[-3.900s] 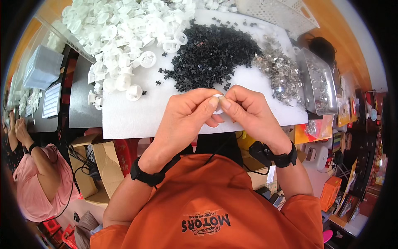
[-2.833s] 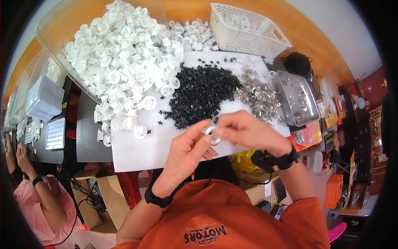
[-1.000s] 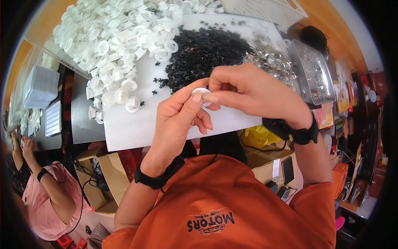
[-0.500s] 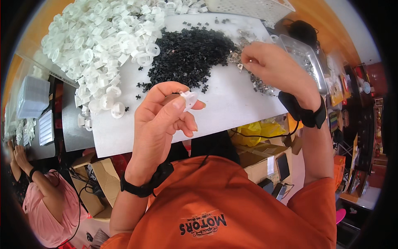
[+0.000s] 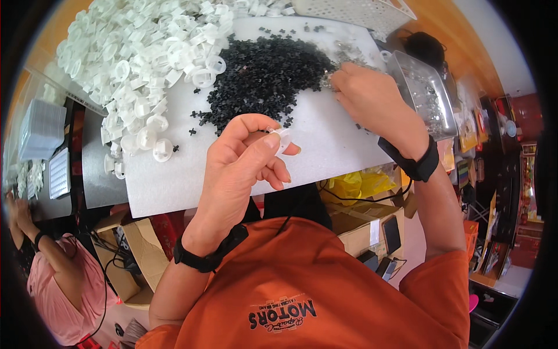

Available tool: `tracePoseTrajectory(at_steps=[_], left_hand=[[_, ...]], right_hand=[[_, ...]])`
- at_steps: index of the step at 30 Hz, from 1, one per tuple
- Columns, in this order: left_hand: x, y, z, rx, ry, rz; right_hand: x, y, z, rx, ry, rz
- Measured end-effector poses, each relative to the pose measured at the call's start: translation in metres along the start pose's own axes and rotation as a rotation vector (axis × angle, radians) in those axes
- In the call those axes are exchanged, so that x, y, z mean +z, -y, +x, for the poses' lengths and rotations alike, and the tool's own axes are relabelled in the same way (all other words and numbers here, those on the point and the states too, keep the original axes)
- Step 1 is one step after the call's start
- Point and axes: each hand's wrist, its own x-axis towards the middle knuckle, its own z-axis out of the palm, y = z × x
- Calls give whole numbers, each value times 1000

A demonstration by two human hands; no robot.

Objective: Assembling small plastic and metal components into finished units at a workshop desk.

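Slanting white disc [image 5: 283,139], stem [image 5: 271,130] pointing up-left

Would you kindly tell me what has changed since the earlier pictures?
The right hand has let go of the white plastic part and moved forward and right to the small metal pieces; whether it grips one is hidden. The left hand still pinches the part; the black cross-shaped pieces stay heaped.

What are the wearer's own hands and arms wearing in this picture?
The left hand and right hand are ungloved. Each wrist has a broad black band: the left band and right band. A thin black cable runs near the right one. The forearms are bare below short, plain orange sleeves.
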Motion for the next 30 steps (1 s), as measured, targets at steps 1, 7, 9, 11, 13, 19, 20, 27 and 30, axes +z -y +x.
tracePoseTrajectory(at_steps=[1,7,9,11,13,19,20,27,30], left_hand=[[-1,0,0,-3,-3,0],[-5,-2,1,-7,-9,32],[-8,-2,1,0,-2,38],[-8,-3,1,14,4,47],[-7,-2,2,-2,-13,39],[-11,-3,2,-33,11,-54],[-11,-4,2,-23,15,-40],[-11,-4,0,-46,34,-96],[-12,-5,1,-52,34,-66]], right_hand=[[2,0,1,21,5,-34],[-18,25,-3,102,164,351],[-9,35,-5,69,155,374],[-3,39,-9,32,140,393],[0,39,-13,55,80,466],[-27,58,-7,212,193,1211],[-31,61,-4,203,177,1213],[-26,68,7,167,260,1335],[-23,72,8,157,307,1316]])
